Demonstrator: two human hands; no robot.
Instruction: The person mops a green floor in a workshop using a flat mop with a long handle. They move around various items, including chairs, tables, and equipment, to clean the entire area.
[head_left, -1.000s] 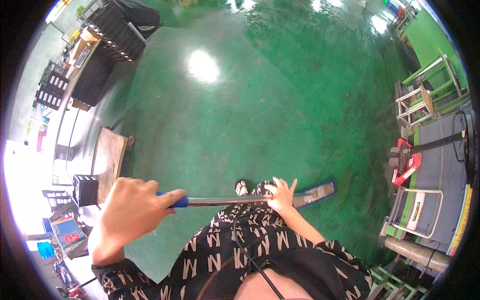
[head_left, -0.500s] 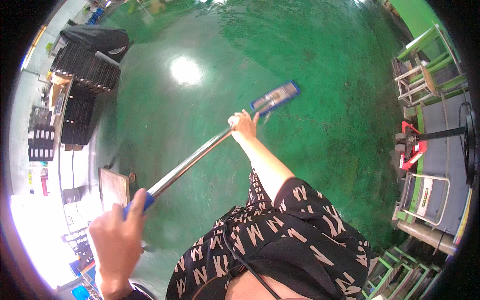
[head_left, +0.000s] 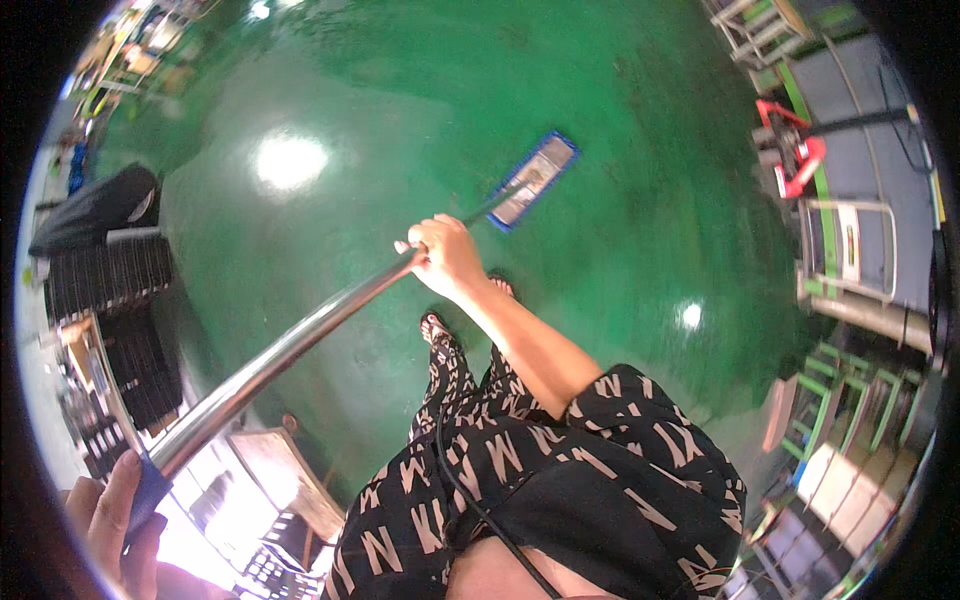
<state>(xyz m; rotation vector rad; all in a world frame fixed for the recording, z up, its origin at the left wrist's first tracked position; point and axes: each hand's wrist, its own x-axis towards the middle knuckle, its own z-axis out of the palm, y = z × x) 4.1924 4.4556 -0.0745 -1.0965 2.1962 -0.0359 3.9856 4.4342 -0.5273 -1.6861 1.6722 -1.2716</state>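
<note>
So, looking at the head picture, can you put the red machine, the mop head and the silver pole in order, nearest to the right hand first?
1. Silver pole: gripped in the right hand.
2. Mop head: ahead and a little right, on the green floor.
3. Red machine: far over on the right.

The left hand (head_left: 110, 528) wraps the blue grip (head_left: 150, 490) of a metal pole (head_left: 298, 338) — the right hand (head_left: 446, 258) holds it farther along — while the blue-edged flat mop head (head_left: 547, 168) lies on the green floor (head_left: 650, 230).
</note>
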